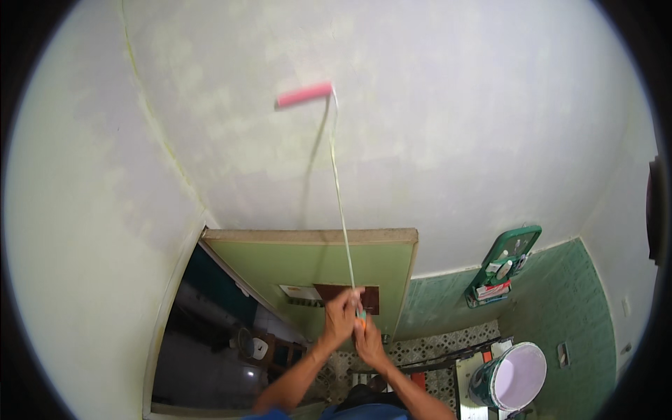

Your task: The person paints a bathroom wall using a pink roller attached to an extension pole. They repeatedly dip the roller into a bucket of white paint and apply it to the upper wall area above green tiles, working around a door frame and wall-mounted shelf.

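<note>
A paint roller with a pink sleeve [304, 94] and a long thin pale rod lies against the patchy pale wall [448, 112] above a green door. Its handle is in both my hands. My left hand [340, 318] is closed around the upper part of the handle, where it meets the rod. Just below and to the right, my right hand [368, 343] grips the orange and green handle end. The roller head looks slightly blurred, and its shadow falls on the wall under it.
The green door [280, 255] stands below the roller. At the lower right a bucket [521, 378] of pale lilac paint rests on a stand. A green-framed mirror shelf [500, 269] with toiletries hangs on the wall. A dark doorway [210, 350] opens at left.
</note>
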### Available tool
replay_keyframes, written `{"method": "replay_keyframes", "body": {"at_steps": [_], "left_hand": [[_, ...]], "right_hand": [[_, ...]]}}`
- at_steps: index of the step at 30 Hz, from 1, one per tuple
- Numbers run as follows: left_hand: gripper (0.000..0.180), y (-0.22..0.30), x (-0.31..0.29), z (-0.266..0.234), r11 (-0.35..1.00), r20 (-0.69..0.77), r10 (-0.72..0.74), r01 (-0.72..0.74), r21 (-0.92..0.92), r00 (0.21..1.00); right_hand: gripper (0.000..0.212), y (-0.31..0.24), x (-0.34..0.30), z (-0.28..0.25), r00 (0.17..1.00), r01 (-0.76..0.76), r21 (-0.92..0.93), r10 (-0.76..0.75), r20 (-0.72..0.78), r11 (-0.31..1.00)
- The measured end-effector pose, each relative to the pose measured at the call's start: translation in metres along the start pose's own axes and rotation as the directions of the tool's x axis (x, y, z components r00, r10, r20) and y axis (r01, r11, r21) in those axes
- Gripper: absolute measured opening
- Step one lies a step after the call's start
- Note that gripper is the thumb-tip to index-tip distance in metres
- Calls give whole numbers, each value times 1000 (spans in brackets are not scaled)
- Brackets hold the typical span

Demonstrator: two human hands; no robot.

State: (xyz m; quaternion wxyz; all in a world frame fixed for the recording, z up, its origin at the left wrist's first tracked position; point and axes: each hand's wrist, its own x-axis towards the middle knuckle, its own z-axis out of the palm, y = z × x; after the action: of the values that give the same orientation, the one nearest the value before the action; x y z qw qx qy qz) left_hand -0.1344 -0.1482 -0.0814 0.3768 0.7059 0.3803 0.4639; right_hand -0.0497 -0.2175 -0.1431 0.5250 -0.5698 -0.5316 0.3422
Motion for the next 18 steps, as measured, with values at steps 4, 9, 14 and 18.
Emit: {"method": "replay_keyframes", "body": {"at_steps": [4,9,14,18], "left_hand": [[30,-12,-19,3,1000,-8,-7,6,-24,1000],[31,21,46,-18,999,-40,39,-40,-19,998],[29,4,-10,-5,996,-35,-85,85,-3,996],[27,-23,-57,5,986,21,-153,154,-71,988]], "right_hand": [[43,18,-23,11,999,21,28,-20,-44,999],[43,-35,40,1,999,36,42,-36,-4,998],[40,-2,-3,10,1000,-8,30,8,7,1000],[37,20,-46,19,995,-97,51,97,7,994]]}}
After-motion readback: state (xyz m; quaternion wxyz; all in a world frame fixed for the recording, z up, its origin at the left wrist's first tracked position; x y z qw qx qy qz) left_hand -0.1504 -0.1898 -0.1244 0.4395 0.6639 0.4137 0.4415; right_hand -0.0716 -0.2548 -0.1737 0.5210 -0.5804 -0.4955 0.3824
